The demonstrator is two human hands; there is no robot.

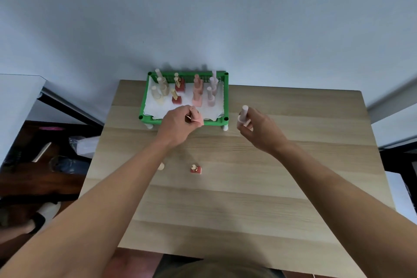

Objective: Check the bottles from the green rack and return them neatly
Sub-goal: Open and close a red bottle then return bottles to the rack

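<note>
Pale wooden table (248,187): left hand (178,126) pinches a pink bottle (199,121), right hand (259,128) grips a lilac bottle (243,115) at 12 o'clock; likely light, slippery glass, best held by the body.

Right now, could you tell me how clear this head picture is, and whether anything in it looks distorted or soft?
Head view: even, soft light, no glare; bottles cast faint shadows on the wall behind the green rack; wide-angle lens bows the table edges; left hand and right hand slightly blurred.

Pale wall (203,18), seemingly dark wooden floor (33,178).
</note>
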